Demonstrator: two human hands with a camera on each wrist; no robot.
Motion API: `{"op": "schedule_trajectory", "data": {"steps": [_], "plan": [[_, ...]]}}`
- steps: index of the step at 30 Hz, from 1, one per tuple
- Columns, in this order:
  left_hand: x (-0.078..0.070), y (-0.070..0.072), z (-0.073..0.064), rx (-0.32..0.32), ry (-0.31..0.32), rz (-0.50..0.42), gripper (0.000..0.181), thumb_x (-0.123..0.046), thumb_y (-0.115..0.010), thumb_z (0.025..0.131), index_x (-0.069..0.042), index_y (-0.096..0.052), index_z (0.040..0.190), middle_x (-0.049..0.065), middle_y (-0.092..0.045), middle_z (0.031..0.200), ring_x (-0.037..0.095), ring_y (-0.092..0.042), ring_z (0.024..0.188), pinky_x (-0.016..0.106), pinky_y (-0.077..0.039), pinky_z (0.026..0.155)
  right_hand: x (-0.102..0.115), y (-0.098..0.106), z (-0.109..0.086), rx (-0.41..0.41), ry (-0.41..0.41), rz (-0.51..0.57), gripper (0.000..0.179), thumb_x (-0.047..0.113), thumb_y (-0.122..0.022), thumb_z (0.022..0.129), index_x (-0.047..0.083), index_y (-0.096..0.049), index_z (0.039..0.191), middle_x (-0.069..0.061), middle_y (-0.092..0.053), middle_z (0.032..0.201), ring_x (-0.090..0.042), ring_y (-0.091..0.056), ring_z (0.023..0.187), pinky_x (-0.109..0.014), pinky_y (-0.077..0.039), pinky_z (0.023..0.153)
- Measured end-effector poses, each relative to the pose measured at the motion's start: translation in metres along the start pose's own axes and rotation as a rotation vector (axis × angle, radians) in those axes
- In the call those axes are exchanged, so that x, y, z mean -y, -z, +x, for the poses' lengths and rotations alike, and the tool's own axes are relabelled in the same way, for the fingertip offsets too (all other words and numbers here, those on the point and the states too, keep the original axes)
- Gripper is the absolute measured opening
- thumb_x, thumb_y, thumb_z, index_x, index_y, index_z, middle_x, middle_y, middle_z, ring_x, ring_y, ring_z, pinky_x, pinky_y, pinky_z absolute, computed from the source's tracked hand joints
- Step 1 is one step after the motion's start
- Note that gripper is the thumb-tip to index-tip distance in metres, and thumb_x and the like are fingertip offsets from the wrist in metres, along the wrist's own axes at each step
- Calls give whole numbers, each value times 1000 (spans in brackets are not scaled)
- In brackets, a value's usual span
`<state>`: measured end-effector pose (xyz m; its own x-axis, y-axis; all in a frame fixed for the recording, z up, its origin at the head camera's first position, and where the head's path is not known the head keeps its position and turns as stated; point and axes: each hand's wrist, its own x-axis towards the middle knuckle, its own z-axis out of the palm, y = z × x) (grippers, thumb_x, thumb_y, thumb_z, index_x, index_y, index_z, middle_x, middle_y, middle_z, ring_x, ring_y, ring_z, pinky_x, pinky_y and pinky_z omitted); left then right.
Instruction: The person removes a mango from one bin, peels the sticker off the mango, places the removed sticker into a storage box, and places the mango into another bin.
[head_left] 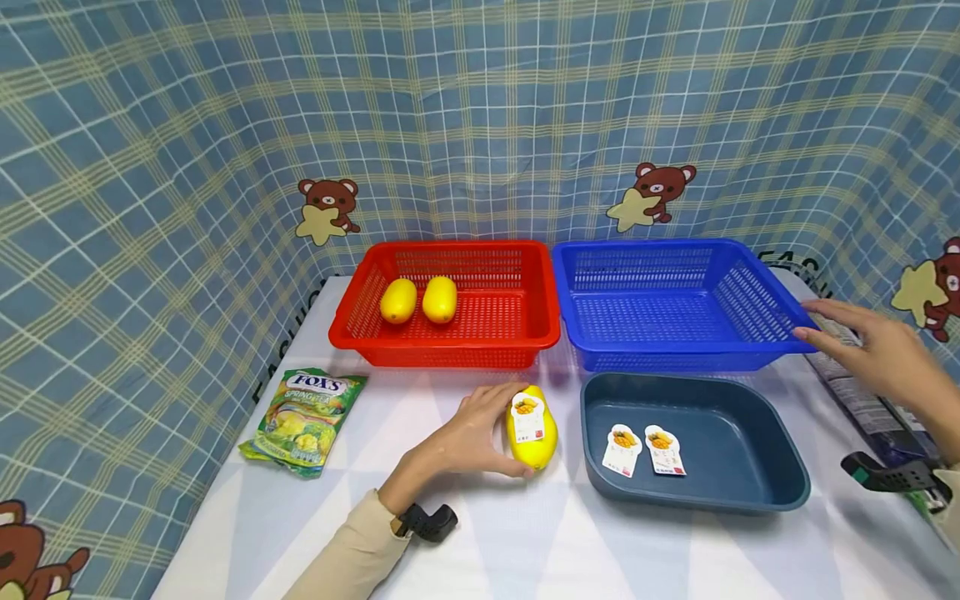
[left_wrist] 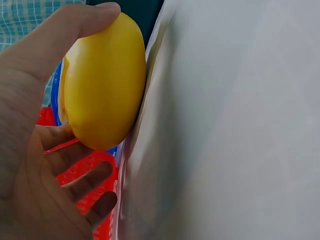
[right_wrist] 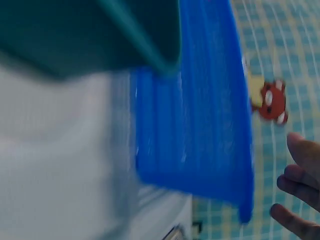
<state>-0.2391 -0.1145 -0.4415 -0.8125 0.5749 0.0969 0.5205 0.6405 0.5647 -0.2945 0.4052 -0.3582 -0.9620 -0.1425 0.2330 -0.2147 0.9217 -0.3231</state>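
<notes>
My left hand (head_left: 480, 433) grips a yellow mango (head_left: 542, 450) between thumb and fingers, in front of the red basket. A white mango-picture tag (head_left: 528, 419) lies on top of the fruit. In the left wrist view, the thumb presses one end of the mango (left_wrist: 107, 85), while the forefinger is at the other and the remaining fingers are spread. My right hand (head_left: 881, 346) is by the near right corner of the blue basket (head_left: 682, 346), fingers loosely extended and holding nothing. The right wrist view is blurred and shows those fingers (right_wrist: 300, 185) apart from the basket.
Two yellow mangoes (head_left: 439, 300) lie in the red basket (head_left: 450, 342). A dark blue-grey tray (head_left: 720, 433) holds two tags (head_left: 663, 450). To the left is a green FOX'S candy bag (head_left: 306, 421); a dark package (head_left: 855, 392) lies beneath the right arm.
</notes>
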Motion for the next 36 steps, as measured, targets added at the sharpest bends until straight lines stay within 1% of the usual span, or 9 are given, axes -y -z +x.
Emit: {"op": "schedule_trajectory", "data": {"steps": [7, 11, 15, 19, 22, 24, 29, 33, 36], "plan": [[-1, 3, 0, -17, 2, -7, 112, -56, -87, 66, -21, -30, 157, 0, -34, 158, 25, -34, 137, 51, -28, 111, 60, -2, -2, -225, 361, -4, 38, 18, -79, 87, 0, -69, 119, -28, -63, 121, -51, -52, 113, -72, -39, 86], [-2, 1, 0, -12, 21, -17, 113, -56, -86, 67, -22, -28, 158, -1, -32, 159, 25, -32, 139, 52, -28, 112, 97, -12, -5, -224, 536, 58, 38, 24, -81, 84, 5, -72, 116, -18, -68, 117, -43, -57, 112, -66, -36, 88], [-2, -1, 0, -10, 37, -31, 114, -56, -87, 67, -21, -28, 158, -1, -31, 160, 25, -30, 141, 52, -28, 111, 133, -25, -12, -161, 680, 99, 39, 33, -76, 89, 9, -72, 120, -9, -69, 120, -34, -58, 114, -57, -34, 90], [-1, -3, 1, -17, 33, -33, 114, -57, -86, 67, -22, -28, 158, -2, -31, 161, 23, -31, 140, 51, -29, 110, 164, -38, -18, -101, 768, 117, 42, 44, -64, 97, 12, -71, 123, -3, -68, 124, -28, -57, 117, -49, -34, 93], [-1, -4, 1, -23, 28, -35, 114, -59, -86, 67, -23, -28, 158, -3, -31, 160, 22, -31, 139, 50, -30, 109, 186, -46, -22, -65, 806, 121, 49, 52, -52, 100, 14, -71, 123, 0, -68, 123, -25, -57, 117, -48, -35, 95], [-1, -4, 0, -29, 24, -38, 114, -59, -86, 67, -23, -28, 158, -4, -31, 160, 22, -32, 139, 50, -31, 108, 198, -53, -24, -39, 832, 124, 48, 52, -51, 101, 15, -71, 124, 2, -68, 122, -23, -57, 117, -48, -36, 95], [-1, -3, -2, -47, 22, -47, 115, -59, -86, 66, -22, -28, 158, -3, -32, 160, 22, -33, 138, 51, -32, 106, 222, -74, -24, -14, 925, 115, 36, 39, -69, 95, 14, -71, 122, 3, -70, 117, -21, -59, 114, -50, -39, 96], [-2, -4, -4, -25, 27, -59, 116, -60, -85, 68, -21, -26, 159, -2, -30, 161, 23, -32, 140, 52, -31, 107, 233, -92, -25, -2, 989, 80, 37, 35, -77, 89, 12, -73, 118, 2, -71, 115, -21, -59, 112, -50, -39, 97], [-3, -3, -5, -20, 28, -65, 116, -59, -85, 68, -20, -25, 159, -1, -28, 162, 24, -31, 141, 54, -30, 108, 240, -102, -23, 10, 1013, 53, 42, 27, -87, 79, 12, -73, 115, 2, -71, 113, -21, -59, 111, -51, -38, 98]]}}
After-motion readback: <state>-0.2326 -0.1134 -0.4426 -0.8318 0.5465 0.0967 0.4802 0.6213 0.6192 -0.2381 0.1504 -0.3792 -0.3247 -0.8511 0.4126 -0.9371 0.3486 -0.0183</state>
